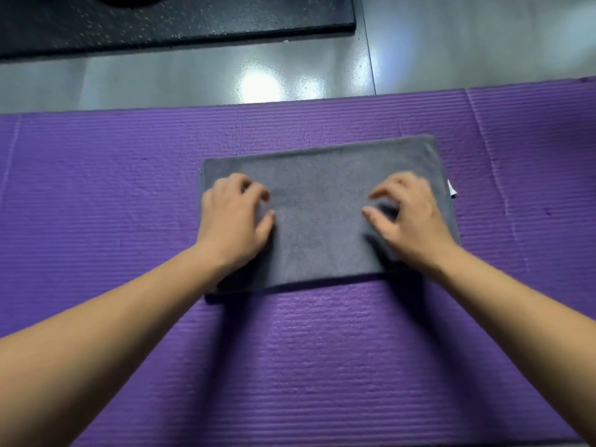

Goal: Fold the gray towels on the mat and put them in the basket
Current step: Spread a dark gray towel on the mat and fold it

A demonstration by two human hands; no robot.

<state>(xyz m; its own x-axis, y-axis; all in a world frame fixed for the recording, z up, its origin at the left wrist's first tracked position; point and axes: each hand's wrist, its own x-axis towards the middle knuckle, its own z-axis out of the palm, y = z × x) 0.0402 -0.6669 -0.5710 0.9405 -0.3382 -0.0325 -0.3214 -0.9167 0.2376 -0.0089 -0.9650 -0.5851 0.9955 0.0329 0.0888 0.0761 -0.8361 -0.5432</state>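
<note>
Resting palm-down on the towel (pixel 322 195), the left hand (pixel 233 217) covers its left part, with fingers bent and thumb out. The right hand (pixel 409 214) sits on the right part, its fingers arched with the tips at the cloth. No cloth shows gathered in either hand. The towel lies as a flat folded rectangle at the middle of the mat (pixel 113 195). A white tag (pixel 451 189) projects from its right edge. Beyond the mat: glossy floor (pixel 193 82) and a dark speckled slab (pixel 161 24).
</note>
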